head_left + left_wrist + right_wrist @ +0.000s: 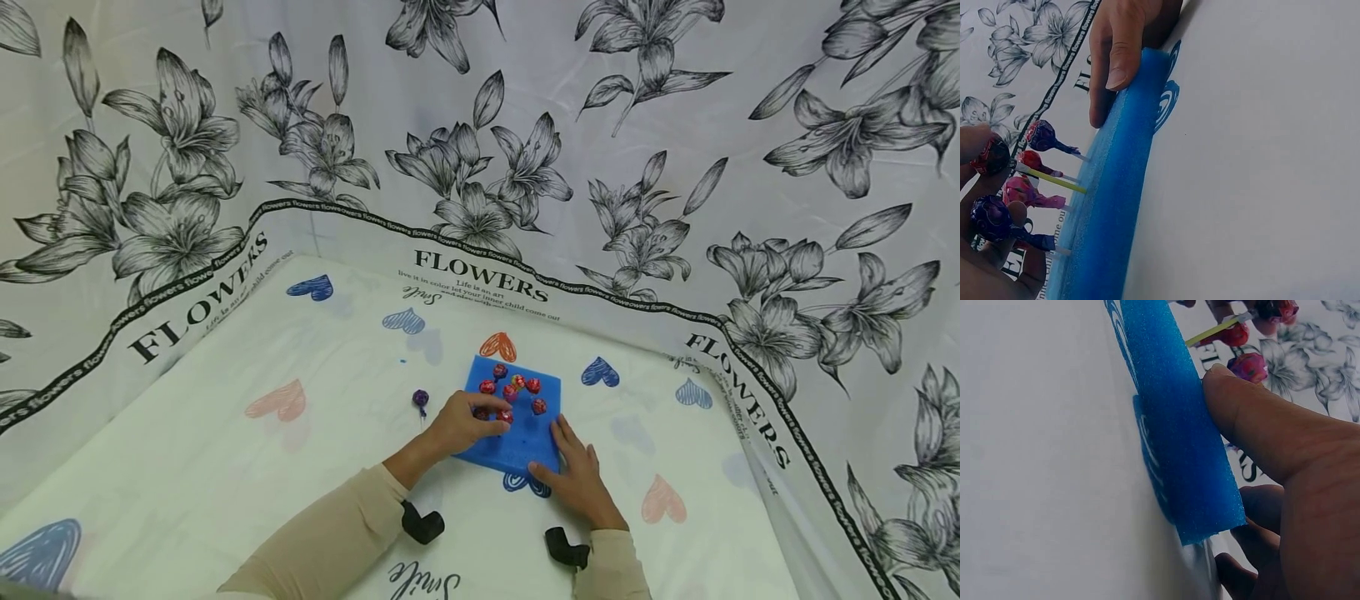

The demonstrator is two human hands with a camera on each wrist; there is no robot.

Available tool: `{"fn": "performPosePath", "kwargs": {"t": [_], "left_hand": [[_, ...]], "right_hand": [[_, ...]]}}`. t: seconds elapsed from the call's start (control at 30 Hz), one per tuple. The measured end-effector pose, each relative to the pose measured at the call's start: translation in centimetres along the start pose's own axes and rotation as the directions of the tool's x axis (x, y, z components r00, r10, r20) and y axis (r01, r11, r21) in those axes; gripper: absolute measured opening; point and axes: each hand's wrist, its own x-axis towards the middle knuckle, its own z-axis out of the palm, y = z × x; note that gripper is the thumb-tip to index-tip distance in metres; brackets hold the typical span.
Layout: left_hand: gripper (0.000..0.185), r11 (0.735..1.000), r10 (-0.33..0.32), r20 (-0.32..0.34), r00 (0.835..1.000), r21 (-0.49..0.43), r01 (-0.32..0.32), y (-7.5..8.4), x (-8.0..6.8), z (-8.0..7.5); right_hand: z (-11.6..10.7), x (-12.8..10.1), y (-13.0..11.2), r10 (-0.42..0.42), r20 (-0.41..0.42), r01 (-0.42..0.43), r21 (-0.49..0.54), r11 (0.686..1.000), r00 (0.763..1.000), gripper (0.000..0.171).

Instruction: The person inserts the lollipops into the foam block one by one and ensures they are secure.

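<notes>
A blue foam block [517, 450] lies on the cloth with several wrapped lollipops [533, 386] standing in it on their sticks. My left hand [459, 423] is over its left part, pinching a dark red lollipop [990, 156] by the head between thumb and fingers. The yellow-green stick [1054, 179] of that lollipop reaches down to the foam's top face. My right hand [581, 483] holds the block's near right corner, thumb [1241, 403] on the near edge and fingers along the right side. Some lollipops are partly hidden behind the left hand.
A purple lollipop [421, 398] lies on the cloth left of the block. Two black wrist mounts [423, 525] show at the sleeves. The white cloth [225, 467] has printed hearts, and a floral curtain [480, 167] rises behind and at both sides.
</notes>
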Motion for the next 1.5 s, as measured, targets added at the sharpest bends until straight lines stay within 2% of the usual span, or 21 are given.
{"fn": "performPosePath", "kwargs": {"t": [0.23,0.43,0.57,0.7,0.9,1.13,1.3,1.5], "left_hand": [[0.032,0.999,-0.016,0.000,1.000,0.029,0.016,0.1,0.0,-0.1],[0.030,0.999,0.018,0.014,1.000,0.049,-0.019,0.1,0.0,-0.2],[0.027,0.993,0.047,0.031,0.998,0.109,-0.050,0.0,0.0,-0.1],[0.026,0.986,0.033,0.037,0.999,0.160,-0.039,-0.2,-0.1,0.0],[0.027,0.989,0.019,0.040,0.999,0.145,-0.024,-0.5,-0.1,0.0],[0.030,0.988,0.057,0.026,0.998,0.142,-0.060,-0.7,-0.2,-0.4],[0.032,0.989,0.107,-0.023,0.994,0.109,-0.104,-0.4,-0.3,-1.6],[0.029,0.984,0.147,-0.163,0.976,0.123,-0.128,0.1,-0.1,-3.7]], "right_hand": [[-0.1,-0.1,-0.1,0.002,0.007,-0.002,0.010,1.000,1.000,0.092],[0.0,0.0,0.1,-0.004,0.007,0.004,-0.002,1.000,1.000,0.092],[0.0,0.0,0.1,-0.008,-0.001,0.008,-0.010,1.000,1.000,0.092],[-0.1,-0.1,0.0,-0.005,0.005,0.005,0.012,1.000,1.000,0.092],[0.0,-0.2,-0.1,-0.011,-0.008,0.011,0.006,1.000,1.000,0.091],[0.0,-0.2,0.0,-0.003,0.003,0.003,0.000,1.000,1.000,0.091],[0.0,-0.2,-0.1,-0.001,0.005,0.001,0.005,1.000,1.000,0.091],[-0.1,-0.1,-0.2,0.002,-0.005,-0.002,-0.011,1.000,1.000,0.091]]}}
